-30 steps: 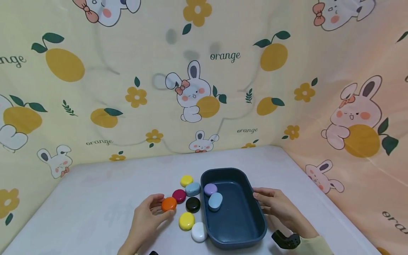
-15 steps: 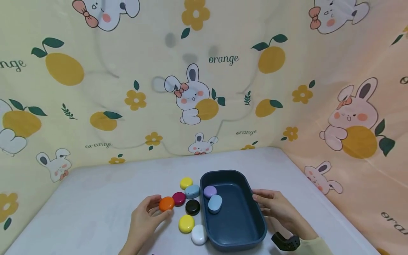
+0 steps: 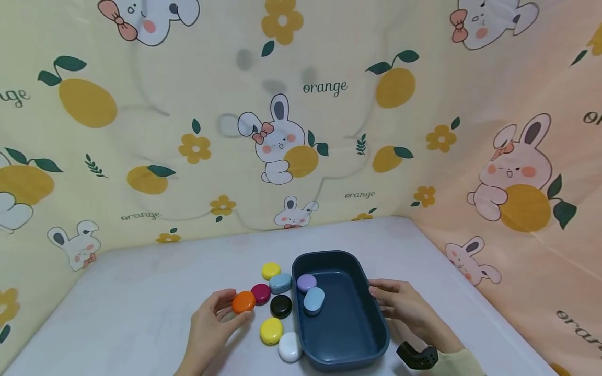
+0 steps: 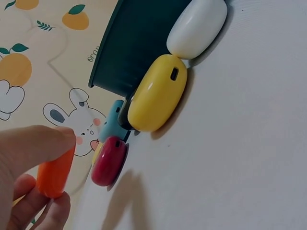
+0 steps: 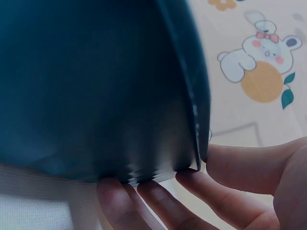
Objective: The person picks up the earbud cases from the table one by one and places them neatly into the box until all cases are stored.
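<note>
the orange case (image 3: 243,302) sits pinched in the grip of the left hand (image 3: 210,329), thumb on one side and fingers on the other, just left of the dark blue tray (image 3: 371,334) and, in the left wrist view (image 4: 53,173), raised a little off the white tabletop (image 3: 141,313). right beside the orange case lies a dark red case (image 3: 261,293), then a black case (image 3: 280,306) that touches the tray's left wall. along that same wall lie a yellow case (image 3: 271,330) and a white case (image 3: 289,347) nearer the person, and a light blue case (image 3: 280,282) and a smaller yellow case (image 3: 270,270) toward the far end. inside the tray, at its far left corner, rest a lilac case (image 3: 307,282) and a pale blue case (image 3: 313,301), touching each other. the right hand (image 3: 404,309) lies against the tray's right wall, its grip loose, fingers (image 5: 158,203) curled under the rim, thumb on the outside. a black wrist strap (image 3: 417,356) shows by the right sleeve. the printed cloth backdrop (image 3: 141,130) behind the tray, with rabbits and fruit, reads "orange" in several places.
</note>
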Motion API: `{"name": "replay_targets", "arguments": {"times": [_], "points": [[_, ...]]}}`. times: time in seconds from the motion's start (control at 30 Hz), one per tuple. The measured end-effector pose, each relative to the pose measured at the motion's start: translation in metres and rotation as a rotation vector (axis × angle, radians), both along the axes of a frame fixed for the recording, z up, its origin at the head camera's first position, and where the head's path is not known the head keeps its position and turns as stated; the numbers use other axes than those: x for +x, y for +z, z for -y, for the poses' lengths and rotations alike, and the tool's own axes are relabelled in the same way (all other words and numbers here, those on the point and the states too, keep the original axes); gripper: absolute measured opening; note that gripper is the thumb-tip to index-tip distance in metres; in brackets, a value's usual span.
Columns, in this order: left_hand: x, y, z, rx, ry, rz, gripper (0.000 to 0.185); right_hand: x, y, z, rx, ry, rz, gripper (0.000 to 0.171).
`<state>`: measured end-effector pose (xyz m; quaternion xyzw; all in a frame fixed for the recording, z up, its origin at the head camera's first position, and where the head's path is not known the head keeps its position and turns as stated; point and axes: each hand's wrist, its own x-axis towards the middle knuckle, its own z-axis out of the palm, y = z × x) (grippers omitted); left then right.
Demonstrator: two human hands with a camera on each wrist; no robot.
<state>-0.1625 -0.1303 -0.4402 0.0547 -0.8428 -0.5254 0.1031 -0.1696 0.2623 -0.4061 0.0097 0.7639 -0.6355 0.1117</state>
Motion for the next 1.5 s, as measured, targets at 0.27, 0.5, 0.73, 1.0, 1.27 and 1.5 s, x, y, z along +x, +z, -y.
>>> {"name": "replay_targets", "arguments": {"times": [0.27, 0.5, 0.73, 1.0, 1.27, 1.5], "points": [[0.004, -0.002, -0.002, 0.010, 0.003, -0.006, 0.061, 0.001, -0.001, 0.000, 0.017, -0.013, 0.012, 0.050], [0.003, 0.002, -0.003, 0.032, -0.023, -0.027, 0.060, -0.002, 0.001, 0.000, 0.011, -0.005, 0.012, 0.050], [0.000, 0.012, -0.010, 0.085, -0.066, -0.042, 0.060, -0.001, 0.001, -0.002, 0.005, -0.009, 0.012, 0.051], [-0.007, 0.028, -0.030, 0.090, -0.182, -0.117, 0.053, -0.001, 0.001, -0.003, 0.036, -0.033, 0.012, 0.049], [-0.013, 0.038, -0.054, 0.076, -0.309, -0.158, 0.051, -0.002, 0.002, 0.001, 0.009, -0.031, 0.019, 0.048], [-0.017, 0.039, -0.078, 0.086, -0.454, -0.219, 0.051, -0.003, 0.002, 0.002, 0.021, -0.030, 0.011, 0.048]]}}
